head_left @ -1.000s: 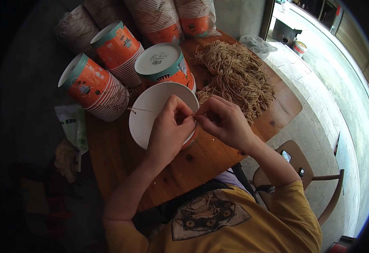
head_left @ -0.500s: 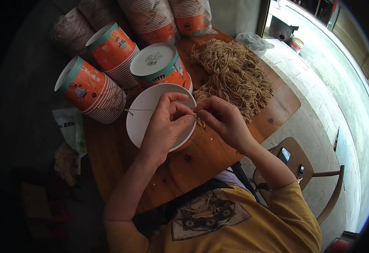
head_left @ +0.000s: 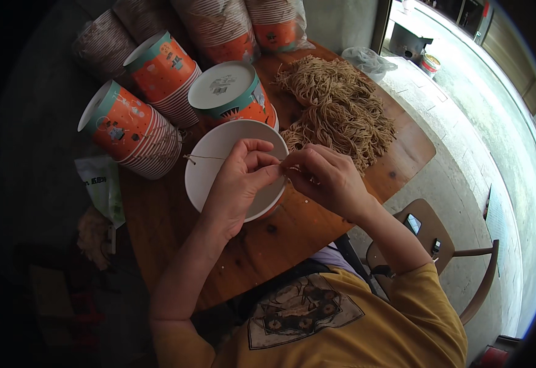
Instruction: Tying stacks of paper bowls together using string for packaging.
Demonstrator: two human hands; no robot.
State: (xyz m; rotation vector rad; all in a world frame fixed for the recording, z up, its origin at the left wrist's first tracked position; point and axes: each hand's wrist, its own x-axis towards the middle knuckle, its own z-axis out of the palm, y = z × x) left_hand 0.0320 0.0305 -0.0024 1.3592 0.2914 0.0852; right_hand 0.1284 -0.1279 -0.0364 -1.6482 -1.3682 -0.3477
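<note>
A tan string (head_left: 205, 157) runs across the mouth of a white-lined paper bucket (head_left: 203, 178), with a small knot near the bucket's left rim. My left hand (head_left: 243, 178) is over the bucket, thumb and index finger pinched on the string at the right rim. Close against it, my right hand (head_left: 326, 175) pinches the string's end; its fingertips are partly hidden behind the curled fingers. Just beyond my right hand lies a big heap of tan strings (head_left: 341, 110).
Stacks of orange and teal paper buckets (head_left: 130, 129) stand on the table's (head_left: 237, 264) far left, with plastic-wrapped stacks (head_left: 216, 30) behind. A clear plastic bag (head_left: 369, 63) lies at the far edge. To the right, a chair (head_left: 424, 230) holds a phone (head_left: 413, 224).
My right hand has turned, its knuckles now further over the fingertips, and the short strand ends that hung below the pinch are now hidden. My left hand has barely moved.
</note>
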